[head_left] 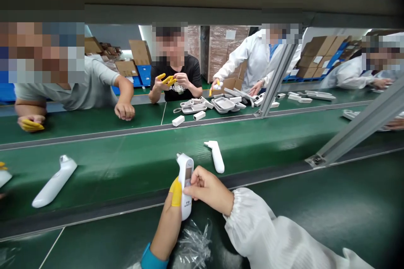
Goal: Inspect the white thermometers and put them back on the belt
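A white ear thermometer with a small grey screen stands nearly upright in my left hand. Yellow finger cots cover fingers of that hand, which wraps around the thermometer's left side and back. My right hand, bare below a white gathered cuff, has its fingers curled and the thumb tip on the thermometer's front, just below the screen. Anything pinched between those fingertips is too small to make out. Beyond my hands, a second white thermometer lies on the green conveyor belt. Another thermometer lies on the belt to the left.
Crumpled clear plastic bags lie below my hands. Metal posts slant up at the right. Across the belt sit several people, with a pile of grey-white cases and small white boxes. At the left edge, a hand holds something white.
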`<state>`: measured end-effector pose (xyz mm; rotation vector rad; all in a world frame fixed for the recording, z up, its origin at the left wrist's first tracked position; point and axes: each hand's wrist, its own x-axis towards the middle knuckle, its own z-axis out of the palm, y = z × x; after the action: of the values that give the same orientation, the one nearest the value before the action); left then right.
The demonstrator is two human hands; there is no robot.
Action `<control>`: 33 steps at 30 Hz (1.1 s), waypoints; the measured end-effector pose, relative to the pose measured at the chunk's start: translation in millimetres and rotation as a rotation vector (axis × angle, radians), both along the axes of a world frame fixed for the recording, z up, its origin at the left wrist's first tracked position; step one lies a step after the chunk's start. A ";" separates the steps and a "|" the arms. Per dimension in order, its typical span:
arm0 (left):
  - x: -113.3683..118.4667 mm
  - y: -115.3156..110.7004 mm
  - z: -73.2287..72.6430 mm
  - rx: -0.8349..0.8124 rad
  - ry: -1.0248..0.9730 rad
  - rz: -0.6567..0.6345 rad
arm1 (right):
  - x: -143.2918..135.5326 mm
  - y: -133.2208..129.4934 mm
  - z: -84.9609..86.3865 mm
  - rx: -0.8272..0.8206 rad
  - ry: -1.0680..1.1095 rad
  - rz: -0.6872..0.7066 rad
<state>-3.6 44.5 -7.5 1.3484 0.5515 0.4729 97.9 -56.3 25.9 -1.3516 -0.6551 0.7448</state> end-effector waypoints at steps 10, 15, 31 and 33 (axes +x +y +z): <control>-1.4 4.9 -4.7 0.070 0.053 0.027 | 1.5 -2.6 4.2 -0.049 -0.025 0.065; -2.3 -8.7 9.7 0.113 0.066 0.135 | -11.6 -6.7 12.5 -0.190 -0.743 -0.064; 41.9 140.2 3.1 0.801 0.607 0.325 | -30.8 -22.3 -20.1 -0.678 -1.171 0.531; 47.4 139.6 0.4 0.833 0.682 0.365 | -26.0 -23.1 -24.3 -0.621 -1.104 0.583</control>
<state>43.8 184.1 -7.1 2.2461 1.2640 0.5615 71.9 -79.5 1.6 -2.1831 -1.8541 0.6226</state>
